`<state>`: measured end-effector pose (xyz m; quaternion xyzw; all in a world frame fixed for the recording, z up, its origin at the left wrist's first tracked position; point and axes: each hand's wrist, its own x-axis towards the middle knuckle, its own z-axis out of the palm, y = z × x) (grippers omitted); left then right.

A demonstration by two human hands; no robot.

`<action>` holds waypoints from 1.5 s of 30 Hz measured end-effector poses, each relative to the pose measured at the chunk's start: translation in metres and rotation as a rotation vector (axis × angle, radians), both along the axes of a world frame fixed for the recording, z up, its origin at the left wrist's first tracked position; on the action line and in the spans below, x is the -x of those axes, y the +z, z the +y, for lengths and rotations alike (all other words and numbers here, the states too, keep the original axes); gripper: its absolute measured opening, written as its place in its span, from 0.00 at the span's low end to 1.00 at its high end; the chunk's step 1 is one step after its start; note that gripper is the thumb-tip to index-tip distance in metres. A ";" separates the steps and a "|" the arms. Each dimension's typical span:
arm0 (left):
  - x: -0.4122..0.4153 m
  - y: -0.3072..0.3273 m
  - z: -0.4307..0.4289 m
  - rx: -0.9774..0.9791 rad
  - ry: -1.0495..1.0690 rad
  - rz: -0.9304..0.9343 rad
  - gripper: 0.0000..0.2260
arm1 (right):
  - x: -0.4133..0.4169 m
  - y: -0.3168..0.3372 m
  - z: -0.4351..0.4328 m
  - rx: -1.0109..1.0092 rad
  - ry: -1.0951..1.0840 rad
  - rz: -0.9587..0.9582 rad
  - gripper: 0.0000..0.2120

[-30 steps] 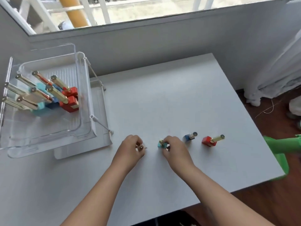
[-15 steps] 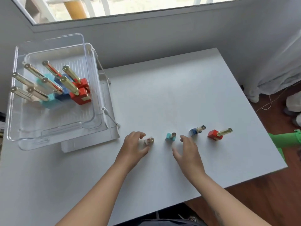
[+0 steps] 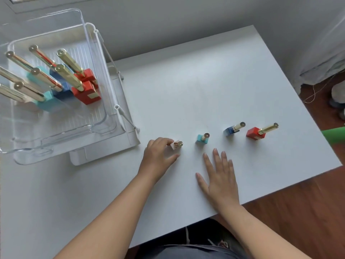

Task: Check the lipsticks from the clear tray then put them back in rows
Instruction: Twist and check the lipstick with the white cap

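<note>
Our right hand (image 3: 219, 181) lets go of the teal lipstick (image 3: 202, 139), fingers flat and open on the counter (image 3: 205, 81). Left hand (image 3: 158, 157) fingers curl loosely, just touching the white lipstick (image 3: 177, 144), so it's probably next.

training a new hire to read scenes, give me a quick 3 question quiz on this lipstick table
1. True or false: the right hand holds nothing.
2. How many lipsticks stand on the table outside the tray?
3. Fill in: the left hand is nearest the ___ lipstick.
Key: 1 true; 2 four; 3 white lipstick.
</note>
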<state>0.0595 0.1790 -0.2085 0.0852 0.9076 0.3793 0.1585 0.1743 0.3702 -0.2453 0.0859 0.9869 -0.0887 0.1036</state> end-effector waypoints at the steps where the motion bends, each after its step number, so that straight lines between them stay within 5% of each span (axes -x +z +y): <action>1: 0.001 -0.001 0.002 -0.005 0.004 -0.004 0.13 | -0.001 -0.001 0.000 -0.006 0.000 0.010 0.32; 12: 0.000 -0.001 0.007 -0.112 0.099 -0.005 0.05 | -0.003 -0.005 0.001 -0.039 -0.011 0.061 0.32; 21: 0.001 0.063 0.001 -0.297 0.085 -0.019 0.06 | -0.001 -0.004 0.004 0.018 -0.001 0.011 0.32; 31: -0.001 0.116 -0.002 -0.310 -0.019 0.081 0.07 | 0.045 0.110 -0.010 0.845 -0.304 0.377 0.05; 34: 0.000 0.124 -0.003 -0.303 -0.030 0.097 0.07 | 0.073 0.164 -0.006 1.082 -0.313 0.415 0.05; 39: 0.002 0.134 -0.003 -0.300 -0.040 0.105 0.07 | 0.090 0.211 -0.001 1.221 -0.122 0.305 0.13; 45: 0.006 0.141 -0.005 -0.272 -0.090 0.026 0.08 | 0.095 0.219 -0.003 1.212 -0.068 0.198 0.10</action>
